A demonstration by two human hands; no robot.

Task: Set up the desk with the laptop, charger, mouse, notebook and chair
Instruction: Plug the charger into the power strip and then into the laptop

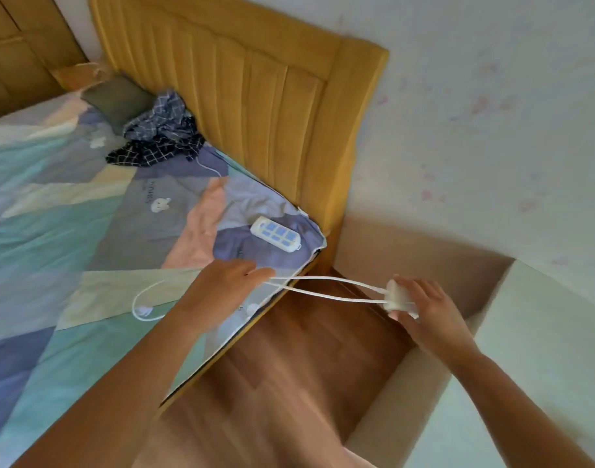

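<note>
We are looking down at the bed, which is filling the frame from nine to twelve o'clock under its patchwork cover, with the yellow headboard rising at twelve and the wooden floor running toward six. A white power strip is lying near the bed's corner, just past centre. Our left hand is pinching the white cable at centre, two strands running taut toward three o'clock, where our right hand is gripping the charger block. A slack loop is trailing on the cover toward nine. We are judging this as gathering the charger. To do it well, we are keeping the block steady, feeding even loops without kinks, and drawing the trailing end in gently so it is not snagging on the bedding.
</note>
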